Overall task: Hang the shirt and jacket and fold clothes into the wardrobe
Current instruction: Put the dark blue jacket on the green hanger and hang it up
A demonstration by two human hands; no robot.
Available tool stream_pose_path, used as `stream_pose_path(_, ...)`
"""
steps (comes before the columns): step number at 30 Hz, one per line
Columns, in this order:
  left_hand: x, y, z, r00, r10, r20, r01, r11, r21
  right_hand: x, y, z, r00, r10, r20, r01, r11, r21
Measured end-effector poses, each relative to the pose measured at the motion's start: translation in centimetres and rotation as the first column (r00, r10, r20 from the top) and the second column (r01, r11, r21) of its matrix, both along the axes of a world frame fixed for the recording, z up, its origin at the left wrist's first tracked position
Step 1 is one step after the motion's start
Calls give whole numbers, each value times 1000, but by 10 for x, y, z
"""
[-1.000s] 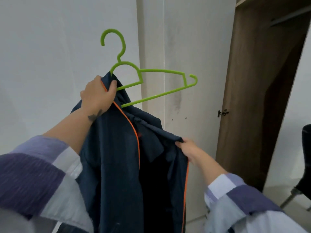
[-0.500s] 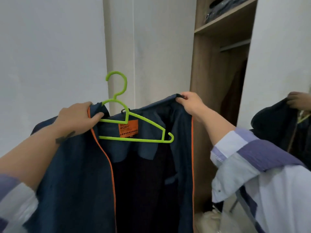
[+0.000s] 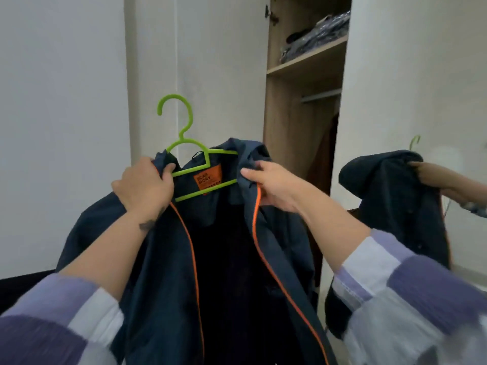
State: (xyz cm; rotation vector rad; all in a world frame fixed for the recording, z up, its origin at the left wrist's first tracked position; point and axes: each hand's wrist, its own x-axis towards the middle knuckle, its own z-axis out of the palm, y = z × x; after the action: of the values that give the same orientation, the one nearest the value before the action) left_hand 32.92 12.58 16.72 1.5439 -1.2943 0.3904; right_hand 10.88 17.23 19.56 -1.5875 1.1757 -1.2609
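Since a moment ago our right hand [image 3: 274, 187] has drawn the navy jacket [image 3: 232, 259] over the green hanger [image 3: 184, 151], both hands' fingers pinching its shoulders before the wardrobe [image 3: 295, 119]; a loose shoulder could slip off.

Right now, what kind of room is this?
Probably a bedroom or dressing corner. There is an open wardrobe with folded clothes on its shelf, a hanging rail below, and a jacket going onto a green hanger.
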Motion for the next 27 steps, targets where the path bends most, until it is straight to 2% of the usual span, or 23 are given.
stream_pose_path(2, -15, 3, 4, 999, -43, 14, 43, 999, -23, 0, -3, -24, 988, -64, -144, 65, 998, 3)
stream_pose_path(3, -21, 4, 4, 998, -61, 27, 62, 998, -29, -4, -4, -31, 960, -114, -254, 113, 993, -20)
stream_pose_path(4, -26, 4, 3, 996, -82, 35, 83, 996, -34, -10, -1, -32, 894, -218, -391, 194, 976, -100)
stream_pose_path(5, -31, 4, 1, 994, -103, 38, 104, 994, -38, -17, 1, -30, 767, -392, -508, 306, 920, -247)
stream_pose_path(6, -36, 4, -1, 992, -119, 40, 121, 992, -41, -26, 4, -25, 593, -613, -521, 431, 789, -438)
stream_pose_path(7, -40, 4, -2, 990, -133, 42, 135, 990, -45, -34, 9, -17, 444, -796, -410, 520, 602, -606)
stream_pose_path(8, -44, 4, -4, 988, -147, 44, 149, 988, -46, -40, 12, -9, 377, -889, -261, 556, 443, -704)
stream_pose_path(9, -49, 4, -4, 986, -161, 47, 163, 985, -49, -46, 13, -2, 371, -918, -142, 551, 340, -762)
stream_pose_path(10, -55, 4, -4, 983, -176, 52, 178, 983, -50, -49, 12, 5, 402, -911, -96, 505, 308, -807)
stream_pose_path(11, -60, 5, -4, 979, -193, 61, 196, 979, -52, -52, 9, 10, 458, -880, -126, 438, 347, -830)
stream_pose_path(14, -75, 9, -6, 962, -256, 96, 260, 965, -32, -43, 4, 20, 706, -613, -355, 222, 668, -711)
stream_pose_path(16, -84, 14, -9, 953, -282, 113, 284, 959, -6, -33, 1, 20, 749, -515, -416, 142, 738, -659)
stream_pose_path(20, -90, 21, -15, 939, -316, 137, 316, 949, 21, -22, -7, 11, 701, -530, -477, 152, 765, -625)
stream_pose_path(22, -88, 20, -17, 921, -381, 83, 379, 925, 42, -20, -11, 6, 619, -605, -501, 183, 732, -657)
stream_pose_path(25, -78, 18, -14, 872, -452, -186, 457, 889, -18, -23, -15, 1, 499, -687, -528, 233, 693, -682)
stream_pose_path(27, -67, 15, -9, 870, -374, -321, 380, 924, -47, -32, -18, -2, 441, -688, -577, 279, 716, -640)
